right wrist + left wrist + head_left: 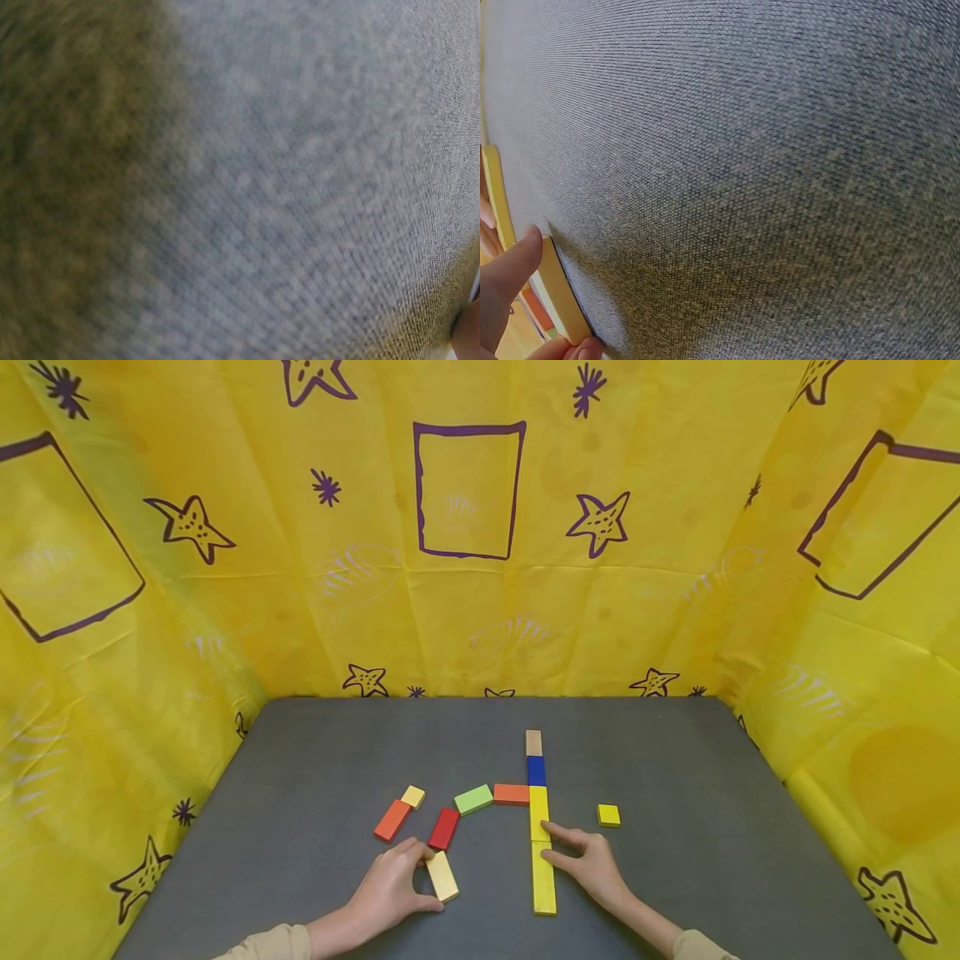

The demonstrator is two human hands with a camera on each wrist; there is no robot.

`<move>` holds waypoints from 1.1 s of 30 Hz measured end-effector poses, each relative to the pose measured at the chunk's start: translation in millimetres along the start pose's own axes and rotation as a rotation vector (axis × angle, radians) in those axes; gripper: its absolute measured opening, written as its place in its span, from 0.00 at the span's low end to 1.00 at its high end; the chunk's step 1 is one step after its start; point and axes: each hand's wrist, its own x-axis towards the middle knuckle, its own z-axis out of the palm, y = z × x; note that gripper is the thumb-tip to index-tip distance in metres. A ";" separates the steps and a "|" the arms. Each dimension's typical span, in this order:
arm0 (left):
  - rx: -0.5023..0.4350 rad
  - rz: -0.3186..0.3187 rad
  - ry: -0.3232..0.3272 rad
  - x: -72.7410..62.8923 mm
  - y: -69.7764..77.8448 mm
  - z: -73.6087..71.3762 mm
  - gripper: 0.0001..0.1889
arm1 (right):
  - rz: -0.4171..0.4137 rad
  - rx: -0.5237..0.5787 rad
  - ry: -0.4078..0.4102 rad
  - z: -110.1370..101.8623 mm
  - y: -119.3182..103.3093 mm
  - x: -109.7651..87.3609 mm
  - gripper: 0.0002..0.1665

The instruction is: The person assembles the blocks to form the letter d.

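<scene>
My left hand (pixel 390 881) pinches a cream block (pixel 442 877) end to end between thumb and fingers; this grip also shows on the cream block (pixel 561 292) in the left wrist view. The block's far end lies close to a red block (pixel 444 828). From there a light green block (pixel 473 800) and an orange block (pixel 512 794) curve up to a straight column. My right hand (pixel 596 864) touches the column's right side, its index finger at the upper yellow block (pixel 539 814) and its thumb at the lower yellow block (pixel 543 878). Only a fingertip shows in the right wrist view.
Above the yellow blocks, the column continues with a blue block (pixel 536 771) and a plain wooden block (pixel 533 742). Left of the curve lie another orange block (pixel 392 820) and a small cream block (pixel 412 797). A square yellow block (pixel 608 815) lies right on the grey table (pixel 675 760).
</scene>
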 end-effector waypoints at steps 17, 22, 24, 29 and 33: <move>0.003 0.003 0.005 0.1 2.1 2.1 0.30 | 0.011 0.001 -0.003 -0.5 -0.7 0.4 0.28; 0.012 -0.003 0.018 -0.4 3.1 3.3 0.30 | 0.010 0.005 -0.004 -0.5 -1.2 0.1 0.28; 0.013 -0.002 0.028 -0.6 3.1 3.9 0.30 | 0.007 0.006 -0.003 -0.6 -1.4 0.0 0.28; 0.016 -0.005 0.038 -1.0 2.9 5.2 0.30 | -0.004 0.016 0.007 -0.3 -2.4 -0.6 0.27; 0.016 -0.008 0.028 -1.4 3.6 4.9 0.29 | -0.009 0.022 0.023 0.5 -10.6 -3.4 0.26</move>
